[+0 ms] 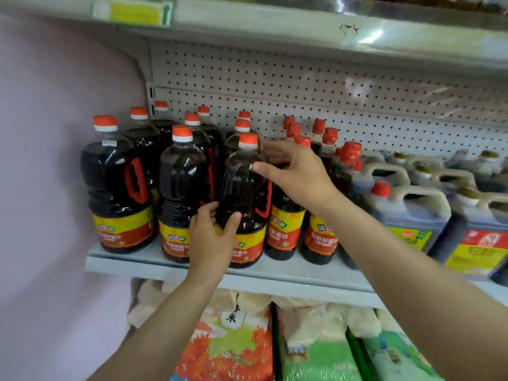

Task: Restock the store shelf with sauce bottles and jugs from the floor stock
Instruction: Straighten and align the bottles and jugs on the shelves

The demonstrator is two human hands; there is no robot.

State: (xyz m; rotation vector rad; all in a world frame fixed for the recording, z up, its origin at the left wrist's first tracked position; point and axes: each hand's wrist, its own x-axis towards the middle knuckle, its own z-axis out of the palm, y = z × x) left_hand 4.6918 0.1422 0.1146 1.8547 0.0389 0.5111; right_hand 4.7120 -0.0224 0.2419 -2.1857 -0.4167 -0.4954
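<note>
A large dark soy sauce bottle (243, 193) with an orange cap, red handle and red-yellow label stands at the front of the grey shelf (288, 273). My left hand (213, 237) wraps its lower body at the label. My right hand (294, 171) rests on its shoulder, just below the cap, with the fingers spread. Several matching bottles (181, 188) stand in rows to its left and behind it. Slimmer red-capped bottles (319, 235) stand right of it, behind my right wrist.
Handled jugs (412, 213) of dark sauce fill the shelf's right part. A pegboard back panel (302, 86) and an upper shelf (275, 26) close the space above. Rice bags (233, 345) lie on the level below. A pale wall (49, 160) is at the left.
</note>
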